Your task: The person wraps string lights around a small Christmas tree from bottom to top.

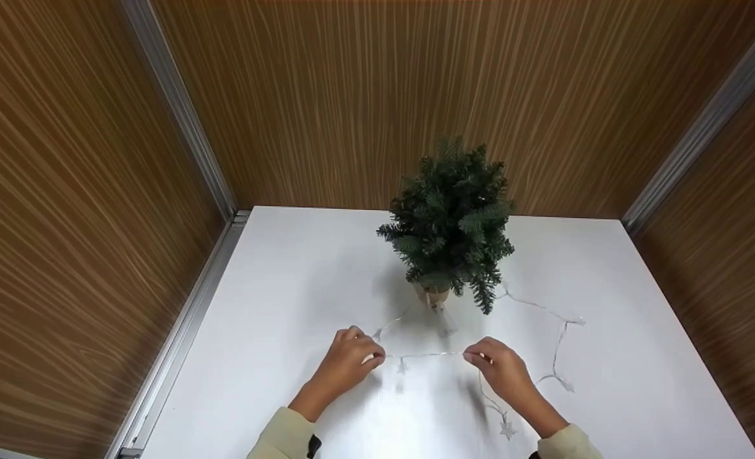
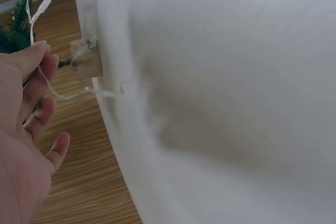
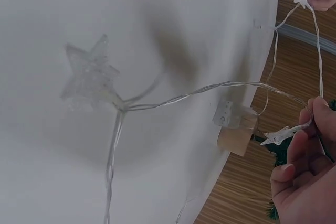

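The star-light string (image 1: 425, 355) runs in front of the small tree (image 1: 449, 223) and loops out to its right over the white surface (image 1: 288, 280). Nearer us than the tree, our left hand (image 1: 347, 361) and right hand (image 1: 500, 368) each pinch the string, the span between them nearly straight. To work well, we should hold that span gently taut without tugging, and mind the loose star (image 1: 507, 429), front-right of the tree, since it could tangle.

Near star (image 3: 90, 76) blurred (five-pointed, perhaps).
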